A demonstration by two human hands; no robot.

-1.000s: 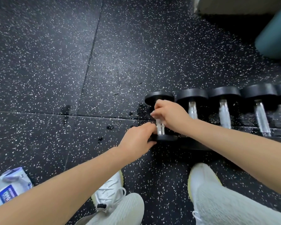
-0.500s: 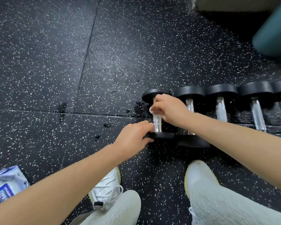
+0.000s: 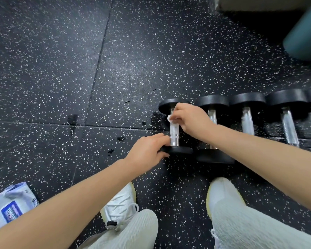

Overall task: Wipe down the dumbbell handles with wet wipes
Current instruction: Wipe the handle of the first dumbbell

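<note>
On the black, white-flecked rubber floor [image 3: 61, 69], the small dumbbell [image 3: 174, 133] with black round ends and a chrome handle lies leftmost in a row. Both forearms reach forward. The left hand [image 3: 147, 151] curls its fingers round the near end disc. The right hand [image 3: 188, 121], wrist bent, pinches a small white wet wipe [image 3: 169, 118] against the handle's far end.

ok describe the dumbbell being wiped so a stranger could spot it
A row of black-headed, chrome-handled dumbbells lies on the speckled black rubber floor. Take the leftmost dumbbell. Only it has a right hand pinching a white wipe on its handle.
</note>
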